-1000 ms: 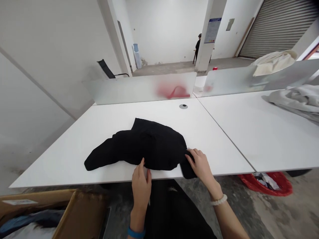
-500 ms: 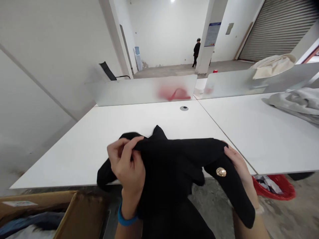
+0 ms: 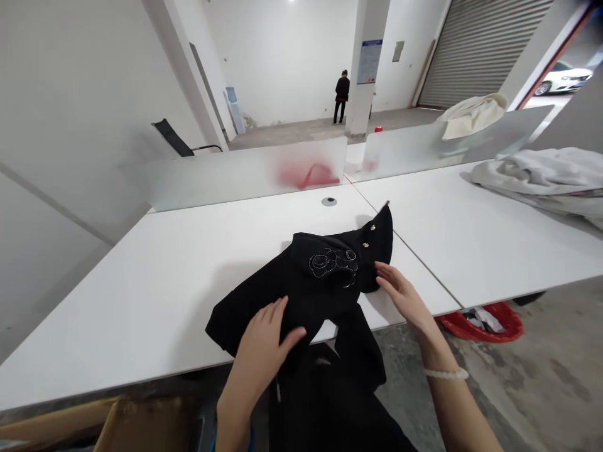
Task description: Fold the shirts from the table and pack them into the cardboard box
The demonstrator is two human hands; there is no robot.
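Observation:
A black garment [image 3: 311,301] with a sparkly outlined design on its front and gold buttons lies crumpled on the white table [image 3: 211,238], one part hanging over the near edge. Its exact kind I cannot make out. My left hand [image 3: 266,336] rests on the lower left of the cloth, fingers stretched and thumb apart. At the garment's right side, below the buttons, my right hand [image 3: 400,292] touches the fabric with its fingertips, fingers extended. Neither hand grips the cloth.
Frosted dividers [image 3: 249,172] run along the table's back. Pale cloth [image 3: 541,179] lies at the right, and cream fabric [image 3: 475,116] hangs over the divider. A red-lined bin [image 3: 509,326] stands below right; a cardboard box [image 3: 146,420] is below left. A person [image 3: 342,94] stands far back.
The black garment, held up and folded over before, now lies on the table with its sparkly design showing. Both hands have let go of it and opened. The view has turned right.

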